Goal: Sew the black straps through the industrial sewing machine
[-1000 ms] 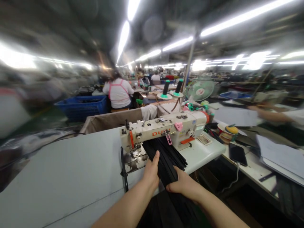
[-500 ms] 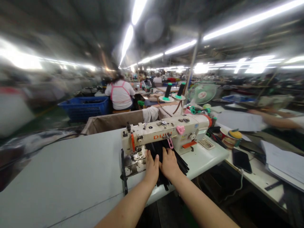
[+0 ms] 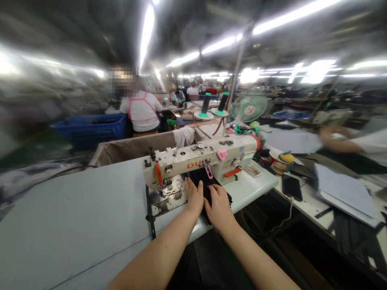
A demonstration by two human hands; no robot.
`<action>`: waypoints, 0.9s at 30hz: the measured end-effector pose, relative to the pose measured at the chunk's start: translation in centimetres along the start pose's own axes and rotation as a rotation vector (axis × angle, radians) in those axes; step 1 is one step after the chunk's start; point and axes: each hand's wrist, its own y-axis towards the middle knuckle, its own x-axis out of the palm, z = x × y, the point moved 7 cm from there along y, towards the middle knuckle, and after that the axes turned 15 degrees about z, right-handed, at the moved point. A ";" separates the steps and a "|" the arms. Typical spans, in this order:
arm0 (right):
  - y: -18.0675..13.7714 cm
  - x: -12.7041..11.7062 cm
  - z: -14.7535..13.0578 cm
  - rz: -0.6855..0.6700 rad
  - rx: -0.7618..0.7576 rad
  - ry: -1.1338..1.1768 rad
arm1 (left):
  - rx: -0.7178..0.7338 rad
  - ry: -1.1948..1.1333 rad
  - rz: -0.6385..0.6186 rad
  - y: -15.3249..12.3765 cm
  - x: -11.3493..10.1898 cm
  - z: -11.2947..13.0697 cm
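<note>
Partly beneath the long white metal sewing machine [image 3: 193, 156], on the pale smooth desk [image 3: 90, 213], flat black strips [image 3: 206, 186] are best kept level with even, gentle pressure from both sides. They lie under and between the left hand [image 3: 195, 198] and right hand [image 3: 219, 206], whose thumbs stand apart from the fingers; whether either pinches the strips, I cannot tell.

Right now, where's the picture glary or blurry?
Head view: the ceiling light glares white; head view: the blue bin is smeared; head view: the machine, left hand and right hand look fairly sharp; head view: the black strips show little detail.
</note>
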 end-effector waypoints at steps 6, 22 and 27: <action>0.2 -0.5 -0.9 0.022 -0.033 -0.039 | 0.069 0.022 0.018 -0.4 -1.5 -1.0; 2.8 4.9 -6.4 -0.149 -0.151 -0.286 | -0.027 -0.187 -0.125 -2.0 -7.9 -2.9; 3.5 6.8 -7.0 -0.192 -0.112 -0.356 | -0.006 -0.350 -0.190 -2.9 -12.8 -2.8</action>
